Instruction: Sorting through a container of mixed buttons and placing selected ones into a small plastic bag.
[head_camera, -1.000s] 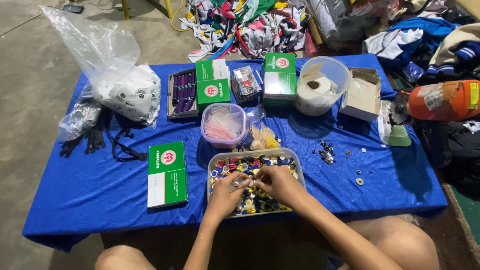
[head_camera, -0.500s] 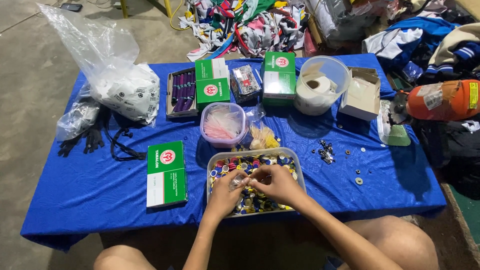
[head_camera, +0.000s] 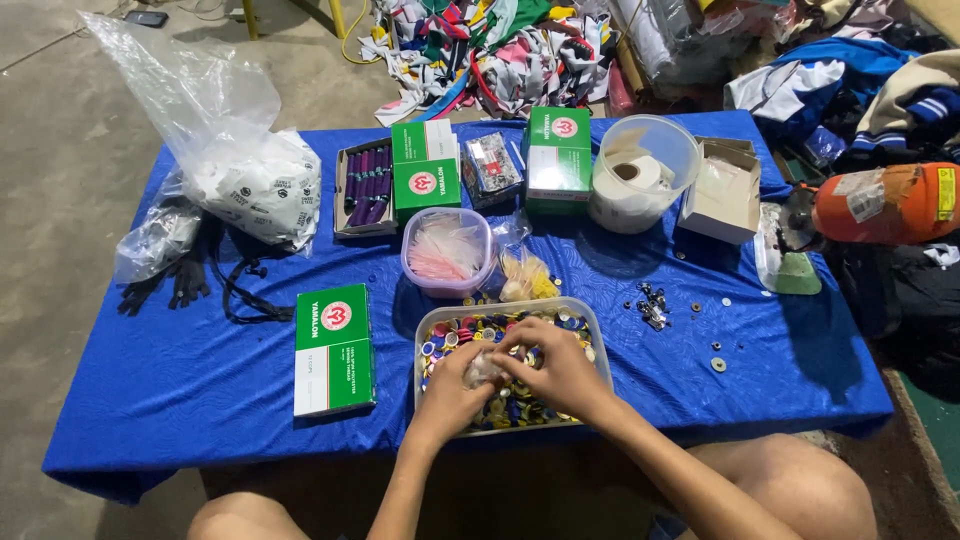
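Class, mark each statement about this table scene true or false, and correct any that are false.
1. Both hands, left hand and right hand, are over the clear tray of coloured buttons. True.
2. The tablecloth is red. False: it is blue.
3. A green box lies left of the tray. True.
4. The round tub behind the tray holds metal washers. False: it holds pink and white strips; small metal parts lie loose on the cloth.

My 2 hands (head_camera: 510, 375) cover much of the clear plastic tray of coloured buttons (head_camera: 590, 318); the small pale item pinched between them (head_camera: 484, 368) is too small for me to identify.
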